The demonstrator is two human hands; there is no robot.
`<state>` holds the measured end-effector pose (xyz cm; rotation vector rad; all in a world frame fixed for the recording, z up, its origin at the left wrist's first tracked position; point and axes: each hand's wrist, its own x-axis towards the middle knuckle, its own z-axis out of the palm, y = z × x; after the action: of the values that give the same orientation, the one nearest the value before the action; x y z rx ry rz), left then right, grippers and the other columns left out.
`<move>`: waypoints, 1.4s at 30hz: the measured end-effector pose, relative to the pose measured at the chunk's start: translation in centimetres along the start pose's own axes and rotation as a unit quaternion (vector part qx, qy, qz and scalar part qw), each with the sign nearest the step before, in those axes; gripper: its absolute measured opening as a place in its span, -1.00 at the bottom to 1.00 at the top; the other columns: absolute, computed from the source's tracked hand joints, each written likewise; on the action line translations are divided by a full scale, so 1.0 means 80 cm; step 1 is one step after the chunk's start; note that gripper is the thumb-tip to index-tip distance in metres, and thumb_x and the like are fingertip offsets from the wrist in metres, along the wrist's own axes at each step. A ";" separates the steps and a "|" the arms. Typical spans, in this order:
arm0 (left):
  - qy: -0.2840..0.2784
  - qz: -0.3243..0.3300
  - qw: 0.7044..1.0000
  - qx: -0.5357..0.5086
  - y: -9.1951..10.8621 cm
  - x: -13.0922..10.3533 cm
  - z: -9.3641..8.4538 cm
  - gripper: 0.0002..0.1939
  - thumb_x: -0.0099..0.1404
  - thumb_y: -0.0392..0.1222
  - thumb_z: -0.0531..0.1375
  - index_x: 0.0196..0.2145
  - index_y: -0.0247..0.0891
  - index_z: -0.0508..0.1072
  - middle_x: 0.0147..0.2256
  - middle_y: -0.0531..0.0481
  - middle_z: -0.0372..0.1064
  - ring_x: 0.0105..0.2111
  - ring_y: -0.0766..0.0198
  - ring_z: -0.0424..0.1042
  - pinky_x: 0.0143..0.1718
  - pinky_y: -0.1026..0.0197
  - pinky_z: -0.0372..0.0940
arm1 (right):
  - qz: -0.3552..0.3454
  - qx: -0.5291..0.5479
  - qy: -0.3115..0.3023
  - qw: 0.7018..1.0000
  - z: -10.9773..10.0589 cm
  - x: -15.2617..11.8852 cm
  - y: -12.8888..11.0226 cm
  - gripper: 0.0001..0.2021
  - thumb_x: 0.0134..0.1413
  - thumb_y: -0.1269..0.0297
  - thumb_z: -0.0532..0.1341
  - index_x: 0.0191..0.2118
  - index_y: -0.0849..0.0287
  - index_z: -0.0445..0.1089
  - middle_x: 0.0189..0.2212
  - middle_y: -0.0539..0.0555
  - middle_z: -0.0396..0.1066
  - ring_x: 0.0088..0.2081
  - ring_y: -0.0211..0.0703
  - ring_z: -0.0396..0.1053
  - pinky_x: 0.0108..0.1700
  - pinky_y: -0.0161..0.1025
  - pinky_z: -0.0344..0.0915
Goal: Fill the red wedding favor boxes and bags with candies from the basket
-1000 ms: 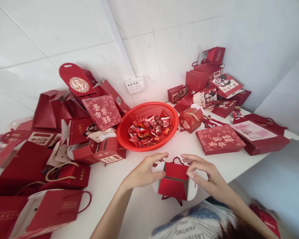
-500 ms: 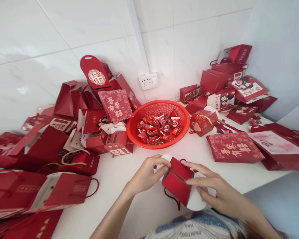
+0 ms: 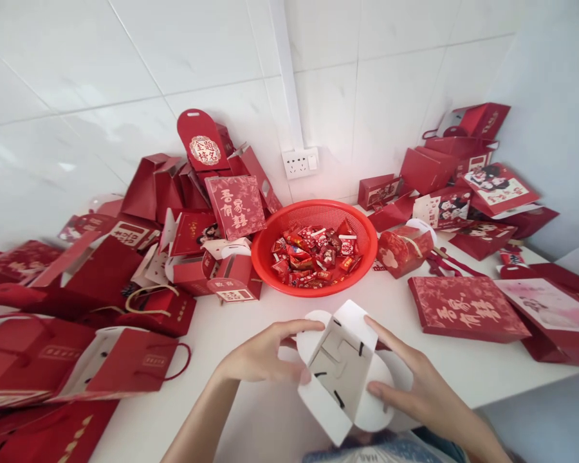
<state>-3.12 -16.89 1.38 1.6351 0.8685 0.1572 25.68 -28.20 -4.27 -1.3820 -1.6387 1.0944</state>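
Near the table's front edge, a small gift box (image 3: pixel 343 361) stands with its flaps spread, showing a white inside with black cord ends. My left hand (image 3: pixel 270 357) grips its left side, fingers on the rounded flap and thumb near the lower flap. On the right side, my right hand (image 3: pixel 410 379) holds the box by its upper corner and the other rounded flap. Just beyond the box is a red plastic basket (image 3: pixel 313 290) with wrapped candies (image 3: pixel 313 254) in it.
Red gift boxes and bags (image 3: pixel 101 276) are piled on the left of the white table (image 3: pixel 231 328). More red boxes (image 3: pixel 468 308) lie at the right. A wall socket (image 3: pixel 300 163) is behind the basket.
The box has been turned over so that its open white inside now faces up instead of the red panels. Both hands have shifted their hold. The view has moved slightly.
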 end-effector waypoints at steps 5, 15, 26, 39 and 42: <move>-0.019 0.012 1.000 -0.001 -0.021 -0.013 -0.007 -0.03 -0.01 -0.23 0.49 0.34 -0.02 0.30 0.29 -0.05 0.30 0.22 -0.07 0.33 0.26 -0.01 0.20 | 0.024 0.025 -0.009 0.999 0.009 0.010 0.013 -0.13 0.10 -0.10 0.35 0.45 0.07 0.09 0.38 0.19 0.20 0.32 0.24 0.26 0.31 0.10 0.25; 0.105 0.075 0.987 -0.099 -0.062 0.016 -0.011 -0.24 0.19 0.00 0.42 0.30 -0.12 0.33 0.26 -0.17 0.33 0.14 -0.05 0.42 0.23 -0.11 0.26 | 0.033 0.028 0.049 0.998 0.032 0.050 0.019 -0.18 0.14 -0.15 0.27 0.41 0.12 0.10 0.29 0.26 0.32 0.18 0.15 0.40 0.23 0.08 0.33; 0.209 0.142 0.962 0.099 -0.047 -0.009 -0.028 -0.43 0.20 -0.03 0.41 0.14 -0.18 0.50 -0.01 -0.13 0.54 -0.14 0.14 0.52 -0.02 0.09 0.44 | -0.188 -0.177 0.166 0.952 -0.044 0.079 -0.009 -0.55 0.29 0.06 0.23 0.22 0.04 0.30 0.10 0.18 0.48 -0.02 0.00 0.53 0.05 -0.07 0.45; 0.248 0.060 0.883 0.395 0.035 0.078 -0.121 -0.64 0.42 -0.12 0.08 0.07 -0.23 0.52 0.06 -0.13 0.52 0.06 0.11 0.49 0.16 0.10 0.32 | -0.121 -0.308 0.016 0.944 -0.069 0.320 -0.065 -0.64 0.17 0.30 0.30 0.08 0.22 0.43 0.04 0.26 0.49 0.09 0.12 0.46 0.16 -0.01 0.34; 0.202 -0.018 0.884 0.421 0.038 0.117 -0.136 -0.23 0.13 -0.01 0.39 0.26 -0.25 0.37 0.29 -0.28 0.29 0.28 -0.15 0.28 0.28 -0.02 0.19 | -0.089 -0.335 -0.049 0.937 -0.060 0.369 -0.064 -0.58 0.20 0.22 0.34 0.14 0.21 0.40 0.13 0.27 0.42 0.14 0.13 0.40 0.18 0.08 0.34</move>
<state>-1.01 -2.56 3.78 2.4450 1.4098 0.0976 23.17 1.34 2.36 -1.5529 -2.2884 0.5097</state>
